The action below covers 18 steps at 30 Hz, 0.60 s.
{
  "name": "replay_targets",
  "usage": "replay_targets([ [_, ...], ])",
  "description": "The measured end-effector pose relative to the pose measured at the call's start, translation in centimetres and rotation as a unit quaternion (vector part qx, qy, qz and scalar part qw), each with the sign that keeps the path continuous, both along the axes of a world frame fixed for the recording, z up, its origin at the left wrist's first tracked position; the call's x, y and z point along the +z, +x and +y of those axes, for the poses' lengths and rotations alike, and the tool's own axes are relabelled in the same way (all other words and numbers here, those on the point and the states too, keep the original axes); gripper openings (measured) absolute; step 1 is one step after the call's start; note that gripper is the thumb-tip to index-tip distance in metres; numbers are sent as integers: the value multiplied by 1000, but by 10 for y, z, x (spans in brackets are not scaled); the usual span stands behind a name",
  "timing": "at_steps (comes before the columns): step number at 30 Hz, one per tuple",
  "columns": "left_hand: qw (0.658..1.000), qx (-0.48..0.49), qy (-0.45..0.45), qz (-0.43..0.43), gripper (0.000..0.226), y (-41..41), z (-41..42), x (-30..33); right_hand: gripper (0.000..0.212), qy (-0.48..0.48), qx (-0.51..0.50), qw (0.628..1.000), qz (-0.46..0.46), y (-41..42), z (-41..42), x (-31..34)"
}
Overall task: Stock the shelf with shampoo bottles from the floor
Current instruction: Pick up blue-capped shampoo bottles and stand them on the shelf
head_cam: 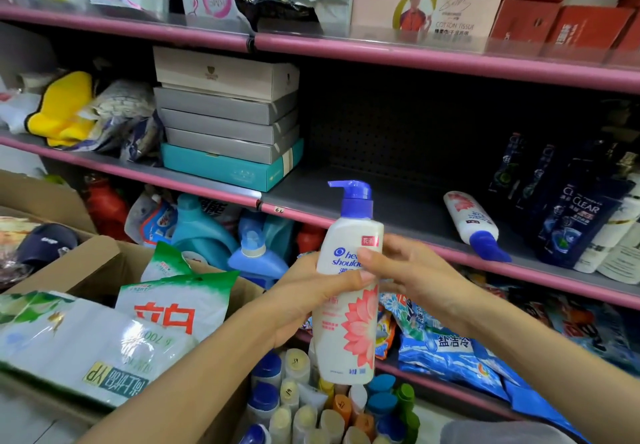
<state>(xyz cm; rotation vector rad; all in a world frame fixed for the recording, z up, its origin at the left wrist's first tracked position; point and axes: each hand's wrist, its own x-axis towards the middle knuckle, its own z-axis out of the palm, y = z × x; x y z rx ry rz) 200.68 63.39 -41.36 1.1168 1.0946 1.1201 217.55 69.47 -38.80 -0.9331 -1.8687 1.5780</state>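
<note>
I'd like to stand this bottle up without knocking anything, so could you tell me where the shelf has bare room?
The shelf is bare between the box stack on the left and the fallen bottle on the right. Beyond that, the dark bottles stand crowded. Both hands, left and right, hold the bottle.

Both forearms are bare to the frame's edge, no sleeves showing; the left hand (304,299) and right hand (407,270) wear no gloves, rings or watch.
</note>
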Motion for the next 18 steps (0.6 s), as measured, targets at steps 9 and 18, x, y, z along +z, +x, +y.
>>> replay_targets([
  [9, 998, 1, 24, 60, 46, -2, 21, -1, 41, -67, 18, 997, 32, -3, 13, -7],
  [18, 967, 221, 58, 112, 55, -12, 79, 0, 39, 17, -65, 996, 54, -44, 78, 34],
])
